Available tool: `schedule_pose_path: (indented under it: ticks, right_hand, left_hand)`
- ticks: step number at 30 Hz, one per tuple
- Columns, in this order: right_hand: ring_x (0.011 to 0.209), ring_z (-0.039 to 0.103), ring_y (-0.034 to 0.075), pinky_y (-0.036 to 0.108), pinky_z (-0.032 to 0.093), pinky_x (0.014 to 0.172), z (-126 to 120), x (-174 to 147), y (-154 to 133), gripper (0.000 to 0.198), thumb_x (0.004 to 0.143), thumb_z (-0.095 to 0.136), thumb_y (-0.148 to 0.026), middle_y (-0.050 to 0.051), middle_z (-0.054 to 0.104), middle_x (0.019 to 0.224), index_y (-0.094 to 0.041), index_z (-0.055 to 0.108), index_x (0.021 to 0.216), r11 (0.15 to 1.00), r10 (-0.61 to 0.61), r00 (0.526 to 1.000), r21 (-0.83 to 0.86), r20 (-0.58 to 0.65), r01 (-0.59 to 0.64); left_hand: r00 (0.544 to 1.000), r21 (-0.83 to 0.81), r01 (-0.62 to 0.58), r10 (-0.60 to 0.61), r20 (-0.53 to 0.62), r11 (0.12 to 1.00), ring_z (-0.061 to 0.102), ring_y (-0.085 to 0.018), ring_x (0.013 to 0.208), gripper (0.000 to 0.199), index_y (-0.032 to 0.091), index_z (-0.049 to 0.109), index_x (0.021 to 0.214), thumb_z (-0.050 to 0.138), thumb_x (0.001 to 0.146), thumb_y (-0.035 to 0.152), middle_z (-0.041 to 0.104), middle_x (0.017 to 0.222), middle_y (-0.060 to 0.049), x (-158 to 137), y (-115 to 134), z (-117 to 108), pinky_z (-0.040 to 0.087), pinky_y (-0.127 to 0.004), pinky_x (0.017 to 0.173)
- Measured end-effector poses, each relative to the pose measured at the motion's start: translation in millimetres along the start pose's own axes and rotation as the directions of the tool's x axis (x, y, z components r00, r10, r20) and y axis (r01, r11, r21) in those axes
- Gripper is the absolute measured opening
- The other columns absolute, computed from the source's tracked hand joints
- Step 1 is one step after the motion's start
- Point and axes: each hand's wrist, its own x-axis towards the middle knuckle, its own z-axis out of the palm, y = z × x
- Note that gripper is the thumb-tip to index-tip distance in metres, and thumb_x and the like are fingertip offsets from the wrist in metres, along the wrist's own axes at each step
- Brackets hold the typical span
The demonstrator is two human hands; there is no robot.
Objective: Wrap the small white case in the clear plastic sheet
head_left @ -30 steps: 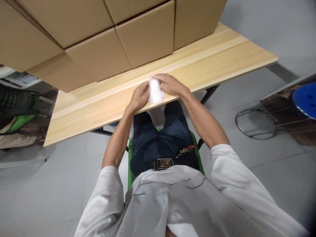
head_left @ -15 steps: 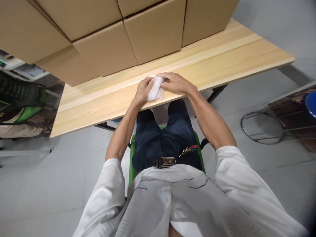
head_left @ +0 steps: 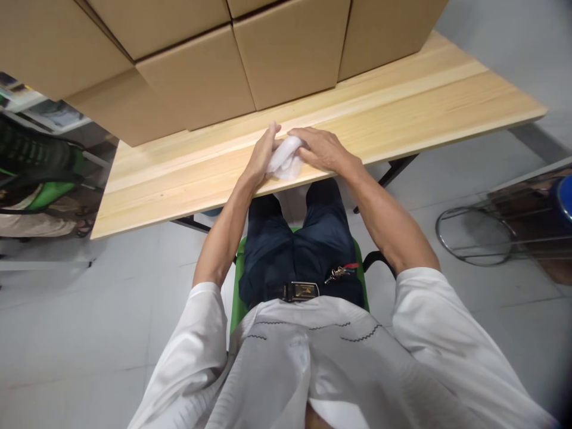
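Observation:
A crumpled white, slightly see-through sheet is bunched between my two hands at the near edge of the wooden table. It looks like thin plastic or soft wrapping; which one I cannot tell. My left hand stands on edge along the sheet's left side, its fingertips pointing away from me and some fingers tucked behind the sheet. From the right, my right hand curls over the upper end, thumb and fingers closed on it. Whatever may lie inside the folds is hidden.
Stacked cardboard boxes line the table's far side. I sit on a green chair. At right are a metal-ringed stool and something blue. At left stands a black and green chair with a person's foot below.
The sheet has gone from a smooth, elongated shape to a more crumpled, folded one. My left hand has turned up on edge with straighter fingers. The view has shifted slightly.

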Motion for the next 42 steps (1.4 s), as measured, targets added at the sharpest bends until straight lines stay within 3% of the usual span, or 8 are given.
schedule_pose_path:
  ticks: [6, 10, 16, 23, 27, 33, 38, 42]
  right_hand:
    - [0.140, 0.083, 0.040, 0.062, 0.066, 0.131, 3, 7, 19, 0.057, 0.124, 0.071, -0.064, 0.013, 0.092, 0.145, -0.018, 0.080, 0.158, 0.947, 0.093, 0.987, 0.318, -0.128, -0.048]
    - [0.130, 0.083, 0.036, 0.064, 0.068, 0.129, 14, 14, 37, 0.057, 0.121, 0.077, -0.074, 0.009, 0.088, 0.128, -0.020, 0.083, 0.140, 0.878, 0.183, 0.971, 0.469, -0.156, -0.090]
    - [0.115, 0.079, 0.032, 0.054, 0.072, 0.111, 19, 20, 48, 0.059, 0.105, 0.091, -0.084, 0.005, 0.078, 0.110, -0.027, 0.076, 0.117, 0.723, 0.314, 0.935, 0.680, -0.165, -0.123]
    - [0.090, 0.066, 0.023, 0.040, 0.062, 0.085, 10, 19, 39, 0.062, 0.084, 0.097, -0.079, 0.001, 0.072, 0.100, -0.029, 0.070, 0.110, 0.548, 0.419, 0.895, 0.829, -0.155, -0.113]
    - [0.091, 0.067, 0.023, 0.038, 0.059, 0.083, 6, 19, 29, 0.064, 0.079, 0.098, -0.080, -0.001, 0.073, 0.095, -0.031, 0.068, 0.107, 0.527, 0.459, 0.875, 0.840, -0.152, -0.131]
    - [0.092, 0.069, 0.022, 0.035, 0.059, 0.082, 3, 20, 18, 0.060, 0.077, 0.098, -0.072, 0.001, 0.080, 0.099, -0.027, 0.074, 0.109, 0.483, 0.487, 0.863, 0.864, -0.130, -0.142]
    - [0.093, 0.067, 0.022, 0.034, 0.054, 0.081, 5, 24, 16, 0.047, 0.079, 0.090, -0.064, -0.001, 0.076, 0.095, -0.027, 0.073, 0.105, 0.486, 0.571, 0.805, 0.857, -0.160, -0.174]
    - [0.095, 0.069, 0.023, 0.035, 0.056, 0.087, 3, 28, 6, 0.045, 0.080, 0.093, -0.062, -0.001, 0.076, 0.093, -0.027, 0.072, 0.100, 0.508, 0.604, 0.783, 0.830, -0.152, -0.231]
  left_hand:
    - [0.991, -0.061, 0.075, -0.067, 0.113, 0.995, 0.088, -0.036, 0.154, 0.099, 0.017, 0.057, 0.177, -0.005, 0.134, 0.080, 0.089, 0.156, -0.023, 7, 5, -4, 0.067, -0.066, 0.137]
    - [0.989, 0.020, -0.053, 0.050, 0.136, 0.998, 0.084, -0.040, 0.163, 0.092, 0.018, 0.056, 0.180, 0.030, 0.132, 0.093, 0.084, 0.171, -0.029, 1, 0, 1, 0.063, -0.070, 0.143]
    - [0.950, 0.163, -0.234, 0.190, 0.248, 0.958, 0.087, -0.045, 0.157, 0.109, 0.023, 0.062, 0.183, 0.090, 0.106, 0.095, 0.088, 0.163, -0.025, -17, -3, 16, 0.067, -0.070, 0.136]
    - [0.936, 0.220, -0.284, 0.220, 0.276, 0.933, 0.081, -0.047, 0.166, 0.104, 0.020, 0.070, 0.181, 0.096, 0.098, 0.078, 0.084, 0.173, -0.026, -14, -9, 16, 0.061, -0.067, 0.144]
    - [0.937, 0.348, -0.296, 0.200, 0.285, 0.890, 0.086, -0.044, 0.152, 0.092, 0.018, 0.074, 0.179, 0.092, 0.100, 0.062, 0.088, 0.165, -0.022, -22, 3, 17, 0.065, -0.061, 0.136]
    - [0.980, 0.514, -0.186, 0.123, 0.154, 0.837, 0.089, -0.039, 0.124, 0.113, 0.013, 0.055, 0.195, 0.092, 0.100, 0.062, 0.092, 0.133, -0.014, -12, 23, 26, 0.068, -0.053, 0.119]
    - [0.970, 0.616, -0.240, 0.170, 0.171, 0.750, 0.081, -0.052, 0.152, 0.110, 0.020, 0.055, 0.190, 0.097, 0.096, 0.058, 0.082, 0.167, -0.024, 10, 47, 47, 0.067, -0.060, 0.124]
    - [0.984, 0.689, -0.178, 0.124, 0.128, 0.703, 0.080, -0.056, 0.157, 0.091, 0.018, 0.050, 0.191, 0.078, 0.110, 0.051, 0.078, 0.172, -0.030, 5, 61, 69, 0.066, -0.067, 0.127]
